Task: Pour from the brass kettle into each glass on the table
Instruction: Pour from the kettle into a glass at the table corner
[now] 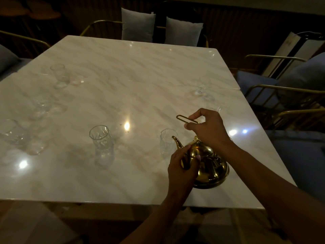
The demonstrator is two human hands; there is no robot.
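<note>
The brass kettle (210,169) stands on the marble table (123,76) near its front right corner, spout pointing left. My right hand (209,129) is closed on its raised wire handle above the lid. My left hand (182,166) presses against the kettle's body just below the spout. A clear glass (167,143) stands right beside the spout tip. Another glass (102,147) is further left. More glasses stand along the left edge (16,133) (59,75) and one at the right (202,88). Whether any holds liquid is not visible in the dim light.
Chairs with brass frames and grey cushions (138,25) surround the table, blue seats at the right (260,85). Bright lamp reflections dot the glossy top. The table's front edge (105,202) runs just before me.
</note>
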